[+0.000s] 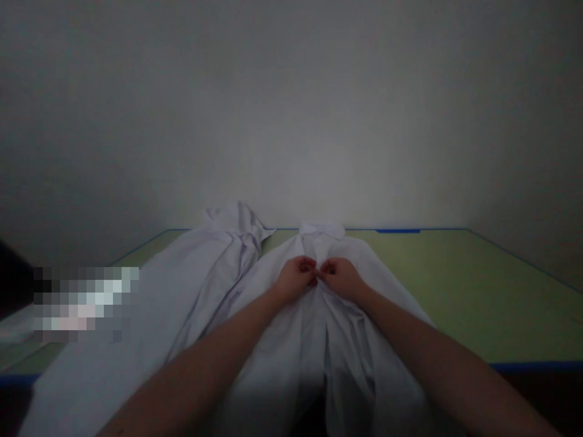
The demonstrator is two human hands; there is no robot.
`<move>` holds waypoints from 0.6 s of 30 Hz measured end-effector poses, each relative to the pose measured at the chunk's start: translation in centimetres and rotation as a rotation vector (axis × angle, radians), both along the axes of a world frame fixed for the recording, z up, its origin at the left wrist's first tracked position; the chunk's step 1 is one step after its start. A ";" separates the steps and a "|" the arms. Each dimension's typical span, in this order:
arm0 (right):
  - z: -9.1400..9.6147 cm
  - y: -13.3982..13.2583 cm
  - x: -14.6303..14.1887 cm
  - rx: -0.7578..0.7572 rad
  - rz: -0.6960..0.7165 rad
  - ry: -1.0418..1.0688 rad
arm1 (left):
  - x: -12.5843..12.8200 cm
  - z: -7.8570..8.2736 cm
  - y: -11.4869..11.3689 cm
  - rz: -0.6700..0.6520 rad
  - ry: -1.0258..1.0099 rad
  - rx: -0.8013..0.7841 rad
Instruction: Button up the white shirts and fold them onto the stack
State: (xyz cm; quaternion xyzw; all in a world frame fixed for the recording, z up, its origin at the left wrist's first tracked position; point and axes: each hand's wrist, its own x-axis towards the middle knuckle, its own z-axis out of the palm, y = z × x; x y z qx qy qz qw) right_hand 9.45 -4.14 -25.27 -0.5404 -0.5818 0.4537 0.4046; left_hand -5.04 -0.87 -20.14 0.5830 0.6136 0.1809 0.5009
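Note:
A white collared shirt [273,340] lies front up before me, its collar [322,230] at the far end. Its front is closed under my fingers and parts below them, down to the near edge. My left hand [298,278] pinches the left side of the front opening just below the collar. Against it, my right hand [339,277] pinches the right side, fingertips almost touching the left ones. Any button between them is too small to make out.
Another white garment [150,297] lies crumpled along the left, its near end hanging over the table edge. The green table [492,291] has a blue border and meets a plain wall [319,121]. A blurred patch [86,306] covers something at far left.

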 end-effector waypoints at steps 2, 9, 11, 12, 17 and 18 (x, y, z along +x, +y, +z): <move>-0.5 0.5 0.0 -0.061 0.020 0.079 | 0.0 0.0 0.1 -0.029 -0.022 0.009; -1.3 0.9 0.5 -0.313 0.103 0.402 | -0.2 0.2 0.0 -0.293 0.156 0.255; -1.4 0.9 0.8 -0.343 0.127 0.423 | -0.4 0.2 0.1 -0.347 0.247 0.321; -1.4 0.9 1.1 -0.365 0.143 0.442 | -0.5 0.1 0.2 -0.362 0.287 0.334; -0.5 0.3 4.0 -0.391 0.314 0.379 | -0.1 -0.7 1.2 -0.447 0.421 0.334; -0.1 -0.1 4.8 -0.379 0.346 0.307 | 0.1 -1.0 1.6 -0.457 0.440 0.331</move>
